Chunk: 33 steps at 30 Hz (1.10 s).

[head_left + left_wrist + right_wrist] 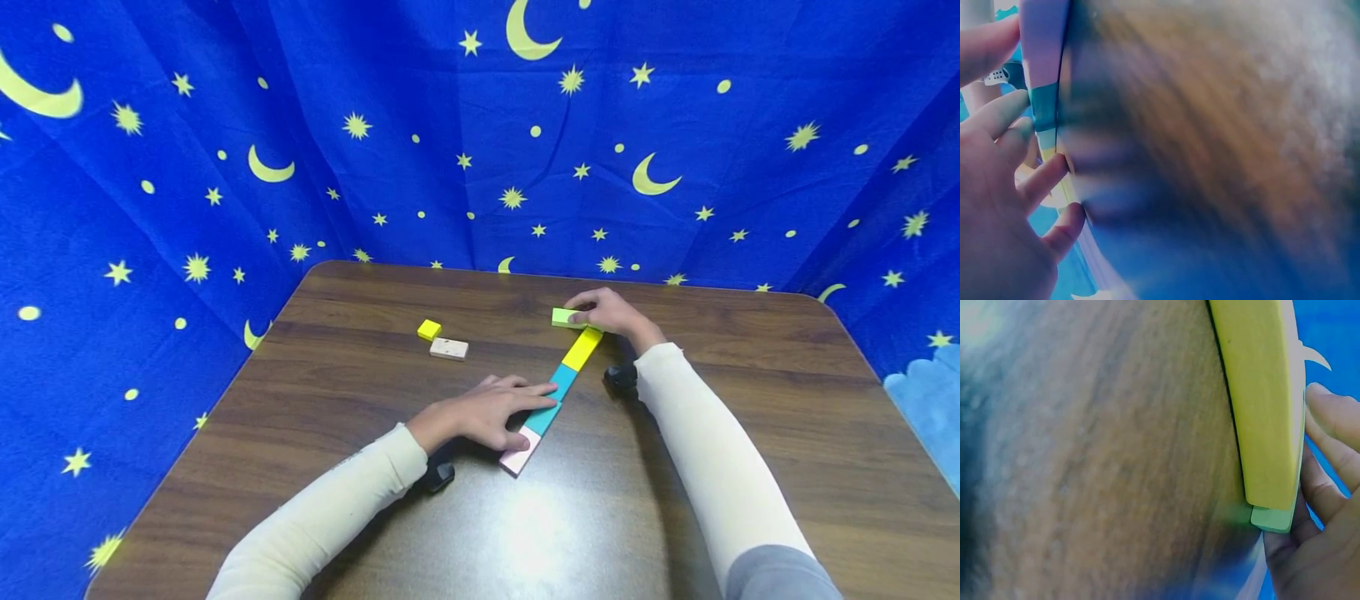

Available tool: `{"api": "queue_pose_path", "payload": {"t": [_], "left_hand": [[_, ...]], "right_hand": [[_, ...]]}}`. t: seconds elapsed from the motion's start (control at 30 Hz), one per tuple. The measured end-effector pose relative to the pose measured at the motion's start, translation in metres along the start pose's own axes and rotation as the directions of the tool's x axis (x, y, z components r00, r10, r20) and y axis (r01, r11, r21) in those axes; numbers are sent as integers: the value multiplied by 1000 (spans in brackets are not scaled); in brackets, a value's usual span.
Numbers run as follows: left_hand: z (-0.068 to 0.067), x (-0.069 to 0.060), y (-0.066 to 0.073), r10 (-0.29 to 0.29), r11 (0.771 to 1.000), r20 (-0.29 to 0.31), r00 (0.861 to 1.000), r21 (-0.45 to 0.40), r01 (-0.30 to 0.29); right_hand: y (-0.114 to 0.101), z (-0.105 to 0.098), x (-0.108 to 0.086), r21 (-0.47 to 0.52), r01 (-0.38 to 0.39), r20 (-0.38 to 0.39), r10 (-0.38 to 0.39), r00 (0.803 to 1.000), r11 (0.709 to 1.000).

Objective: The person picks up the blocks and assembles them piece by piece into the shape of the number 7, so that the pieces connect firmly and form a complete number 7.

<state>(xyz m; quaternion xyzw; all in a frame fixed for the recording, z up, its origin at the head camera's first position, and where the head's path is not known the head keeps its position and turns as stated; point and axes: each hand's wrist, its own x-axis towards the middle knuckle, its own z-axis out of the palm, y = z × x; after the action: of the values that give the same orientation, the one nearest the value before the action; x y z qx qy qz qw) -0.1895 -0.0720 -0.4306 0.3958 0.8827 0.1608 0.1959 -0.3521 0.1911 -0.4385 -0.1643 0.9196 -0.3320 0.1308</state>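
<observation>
A slanting row of blocks lies on the table: a pink block (519,460) nearest, two teal blocks (564,380), then a yellow block (582,348) at the far end. My left hand (483,412) rests with spread fingers on the teal blocks, its thumb on the pink one. At the far end my right hand (611,312) pinches a light green block (564,317), which points left from the row. In the right wrist view the green block (1271,519) shows past the end of the yellow block (1263,412), beside the fingers.
To the left on the wooden table (360,400) lie a small yellow block (429,330) and a whitish speckled block (448,349), close together. A blue curtain (420,167) with moons and stars hangs behind the table and along its sides.
</observation>
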Motion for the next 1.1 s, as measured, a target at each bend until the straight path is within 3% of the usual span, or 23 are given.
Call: {"api": "queue_pose_path", "payload": {"t": [0.13,0.4,0.77,1.1], "left_hand": [[-1,1,0,3,1000,-1,1000,-1,-3],[-1,0,-1,-2,1000,-6,1000,5,2],[4,1,-2,11,999,-13,1000,30,-11],[1,0,0,5,1000,-8,1000,10,-5]], "right_hand": [[4,-5,-3,34,-3,-7,3,1000,999],[14,-15,-14,39,50,-116,-45,992,998],[26,-11,-23,-7,23,-74,-23,997,1000],[27,-12,-22,-27,25,-96,-28,995,999]]}}
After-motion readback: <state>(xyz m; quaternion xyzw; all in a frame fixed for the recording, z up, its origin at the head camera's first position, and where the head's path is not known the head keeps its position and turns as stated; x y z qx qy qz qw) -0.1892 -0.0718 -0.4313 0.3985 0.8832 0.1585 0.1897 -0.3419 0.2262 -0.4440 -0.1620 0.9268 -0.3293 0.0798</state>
